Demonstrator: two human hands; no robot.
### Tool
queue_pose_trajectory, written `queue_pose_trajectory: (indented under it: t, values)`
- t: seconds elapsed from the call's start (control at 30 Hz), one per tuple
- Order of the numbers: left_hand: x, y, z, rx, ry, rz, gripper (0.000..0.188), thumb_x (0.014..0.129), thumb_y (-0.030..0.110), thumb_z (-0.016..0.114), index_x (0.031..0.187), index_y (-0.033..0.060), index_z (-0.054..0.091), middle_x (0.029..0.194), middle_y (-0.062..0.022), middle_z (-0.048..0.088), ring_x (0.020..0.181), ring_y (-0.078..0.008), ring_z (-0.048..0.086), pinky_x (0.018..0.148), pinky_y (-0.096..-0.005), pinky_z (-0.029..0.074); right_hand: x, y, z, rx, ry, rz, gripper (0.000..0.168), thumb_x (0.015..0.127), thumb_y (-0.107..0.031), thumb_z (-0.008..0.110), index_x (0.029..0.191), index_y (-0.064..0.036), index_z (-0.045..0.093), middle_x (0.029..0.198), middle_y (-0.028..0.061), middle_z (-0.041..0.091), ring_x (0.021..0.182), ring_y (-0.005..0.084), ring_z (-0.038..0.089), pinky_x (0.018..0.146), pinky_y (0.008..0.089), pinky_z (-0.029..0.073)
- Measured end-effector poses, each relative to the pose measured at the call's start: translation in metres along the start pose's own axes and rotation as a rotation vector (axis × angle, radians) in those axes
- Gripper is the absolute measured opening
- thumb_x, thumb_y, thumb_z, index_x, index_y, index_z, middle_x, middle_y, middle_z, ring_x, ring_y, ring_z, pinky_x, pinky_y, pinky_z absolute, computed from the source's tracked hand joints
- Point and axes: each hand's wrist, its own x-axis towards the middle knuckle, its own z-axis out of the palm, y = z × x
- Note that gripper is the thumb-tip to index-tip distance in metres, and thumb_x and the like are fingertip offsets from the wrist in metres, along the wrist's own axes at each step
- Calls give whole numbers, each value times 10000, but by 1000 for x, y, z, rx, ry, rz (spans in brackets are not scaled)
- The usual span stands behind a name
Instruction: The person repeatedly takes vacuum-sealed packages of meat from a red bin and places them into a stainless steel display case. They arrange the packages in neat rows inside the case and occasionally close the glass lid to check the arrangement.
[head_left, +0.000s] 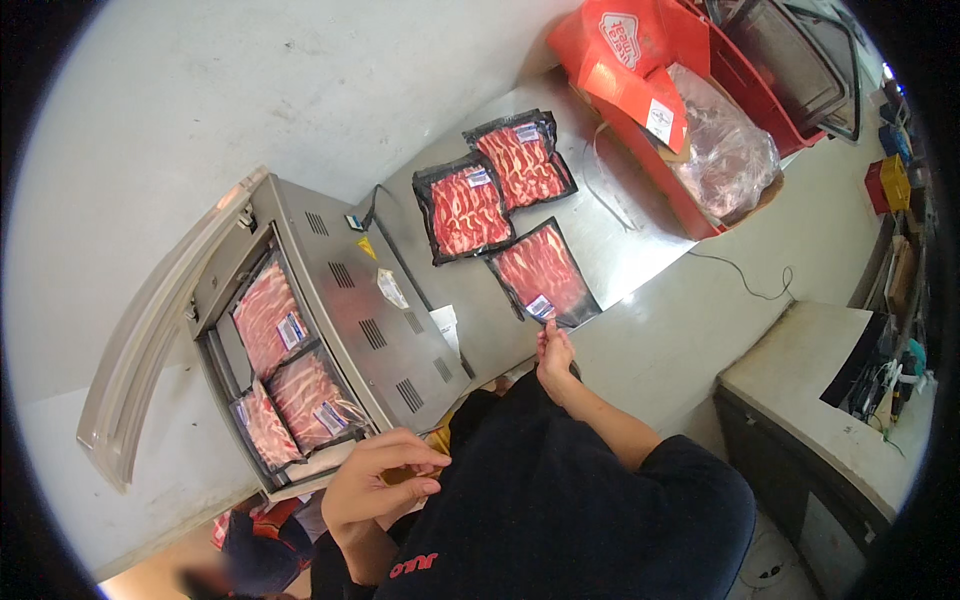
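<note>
My right hand (555, 351) reaches onto the steel worktop, its fingertips pinched at the near edge of a vacuum pack of sliced meat (541, 262), beside the pack's label (540, 306). Two more black-edged meat packs, one (466, 210) at left and another (523, 166) behind, lie overlapping just beyond it. My left hand (386, 472) hovers by the front corner of a chamber vacuum sealer (352, 300); thumb and fingers are apart with nothing visible between them. Inside the sealer's chamber are three labelled packs: one at the back (268, 319), one in front (315, 397), one tilted (262, 427).
The sealer's clear lid (172, 315) stands raised against the wall. At the back right sit an open red carton (637, 180) with a plastic-wrapped bag (724, 146) and a red crate (750, 75). A cable (742, 281) trails near a counter (795, 352). Another person (262, 551) is at lower left.
</note>
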Motion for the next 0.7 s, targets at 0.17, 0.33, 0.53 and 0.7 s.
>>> queue_pose_trajectory:
  t: [0.17, 0.33, 0.53, 0.7]
  values:
    - [-7, -12, 15, -47, -56, 90, 303, 834, 95, 804, 1127, 49, 746, 919, -61, 653, 868, -171, 616, 761, -301, 474, -41, -59, 25, -154, -153, -403, 347, 999, -290, 674, 736, -84, 580, 711, -9, 592, 660, 59, 502, 629, 234, 394]
    - [-3, -38, 38, -19, -105, 172, 301, 855, 132, 791, 1141, 55, 736, 908, -49, 650, 855, -177, 610, 774, -309, 477, -66, -161, 53, -493, -412, -705, 379, 1003, -281, 658, 714, -49, 577, 696, -30, 547, 684, 50, 460, 627, 235, 366]
    - [24, -56, 58, -36, -31, 364, 251, 894, 114, 753, 1137, 57, 727, 934, -59, 663, 891, -170, 631, 797, -308, 494, -123, -297, 77, -958, -867, -633, 384, 965, -227, 685, 646, -54, 559, 645, -28, 553, 634, 56, 455, 596, 251, 340]
    - [90, -71, 69, -243, 346, 476, 556, 910, 176, 759, 1408, 86, 526, 1170, -46, 630, 1106, -169, 596, 972, -346, 467, -228, -397, 103, -1110, -1295, -497, 376, 911, -196, 716, 621, -31, 543, 640, 12, 559, 613, 105, 476, 567, 314, 333]
